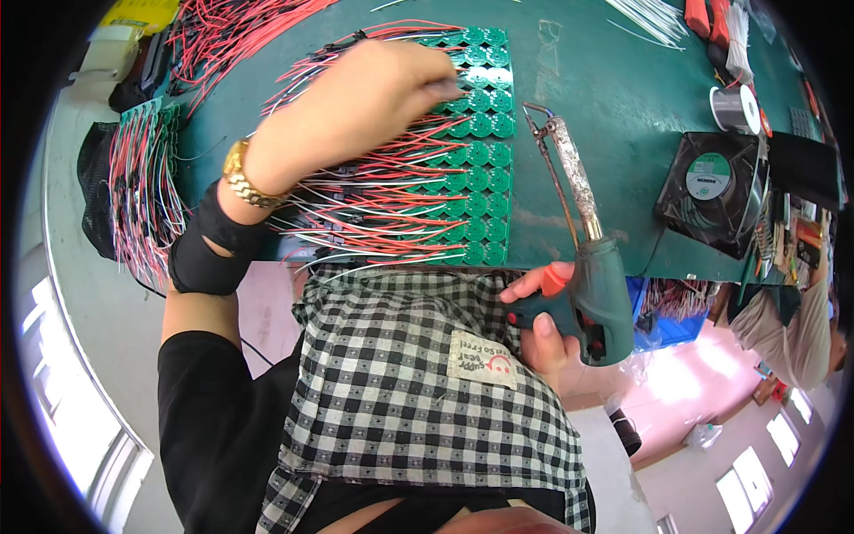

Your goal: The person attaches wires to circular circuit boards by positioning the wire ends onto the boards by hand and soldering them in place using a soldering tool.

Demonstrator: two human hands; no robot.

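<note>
A panel of round green circuit boards point(478, 205) lies on the green table top. Red, white and black wires point(374, 205) fan out from it to the left in rows. Over the panel's upper part is my left hand point(391, 84), its fingers pinched together at the boards; whatever they grip is hidden and slightly blurred. My right hand point(546, 345) is wrapped round the grip of a dark green soldering gun point(605, 298) at the table's front edge. The gun's metal barrel points up and away, its bent tip to the right of the panel, apart from the boards.
A black fan point(707, 191) stands at the right, with a solder spool point(733, 110) behind it. Loose red wires point(240, 40) lie at the far left. Another wired board panel point(142, 173) hangs by the left edge. A blue bin point(680, 329) sits below the table's right side.
</note>
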